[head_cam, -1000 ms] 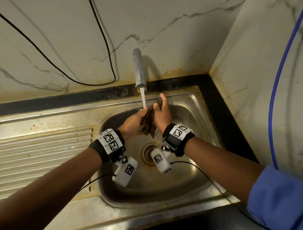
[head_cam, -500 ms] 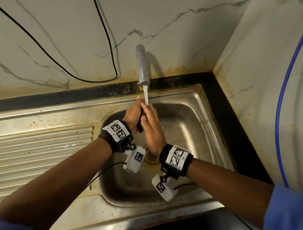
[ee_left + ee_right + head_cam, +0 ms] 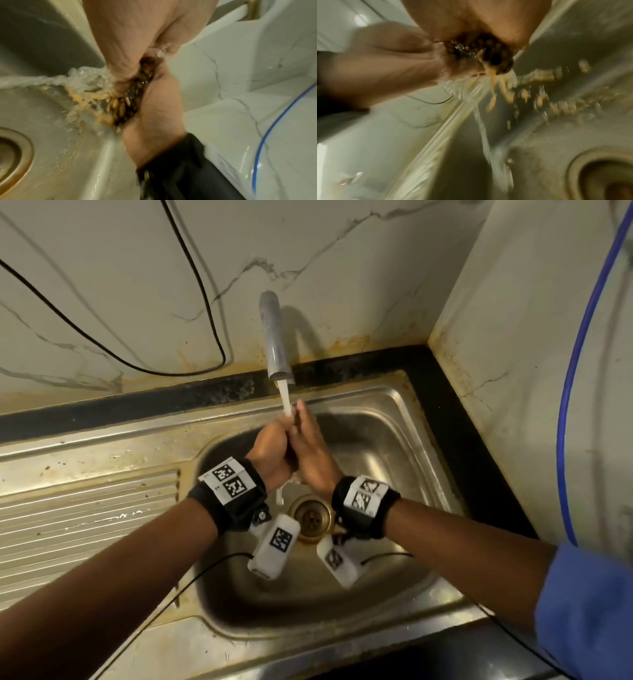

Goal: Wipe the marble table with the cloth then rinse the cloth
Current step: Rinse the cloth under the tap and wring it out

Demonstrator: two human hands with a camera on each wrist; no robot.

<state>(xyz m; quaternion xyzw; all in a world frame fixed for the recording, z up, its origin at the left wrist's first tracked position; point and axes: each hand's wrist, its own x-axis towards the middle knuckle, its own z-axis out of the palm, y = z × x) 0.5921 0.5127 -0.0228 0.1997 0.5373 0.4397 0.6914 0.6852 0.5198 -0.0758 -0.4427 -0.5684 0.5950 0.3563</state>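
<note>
Under the running tap [image 3: 274, 337], a wet dark brown patterned cloth [image 3: 137, 92] is squeezed between my two hands over the steel sink [image 3: 376, 440]. My left hand [image 3: 270, 446] has its fingers curled round the cloth. My right hand [image 3: 308, 446] presses flat against it from the right, fingers straight and reaching up to the water stream [image 3: 286, 402]. The head view shows only a dark sliver of cloth [image 3: 292, 451] between the palms. In the right wrist view, brownish water runs off the bunched cloth [image 3: 479, 51] into the basin.
The drain [image 3: 311, 517] lies just below my wrists. A ribbed draining board [image 3: 85, 518] extends left of the basin. Marble walls close in behind and to the right, with a black cable [image 3: 205, 302] on the back wall and a blue hose [image 3: 575, 371] at right.
The cloth hung visible between my hands a second ago; now the palms cover it. My right hand slid back toward me, then forward again along the cloth.
</note>
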